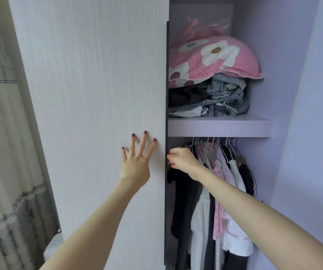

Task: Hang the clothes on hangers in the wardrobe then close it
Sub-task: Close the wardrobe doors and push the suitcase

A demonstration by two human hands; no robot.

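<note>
The wardrobe's pale sliding door [90, 94] covers the left half of the opening, its dark edge [167, 84] running down the middle. My left hand [137, 160] presses flat on the door panel with fingers spread. My right hand [182, 158] curls its fingers round the door's dark edge, just below the shelf. Behind it, several clothes [221, 191] hang on hangers [213, 143] from the rail: black, white and pink garments. The rail itself is hidden under the shelf.
A shelf [219, 126] above the rail holds folded jeans [224, 98] and a pink flowered cushion [215, 57]. The wardrobe's right wall [269, 75] is lilac. A grey patterned curtain [3, 133] hangs at the far left.
</note>
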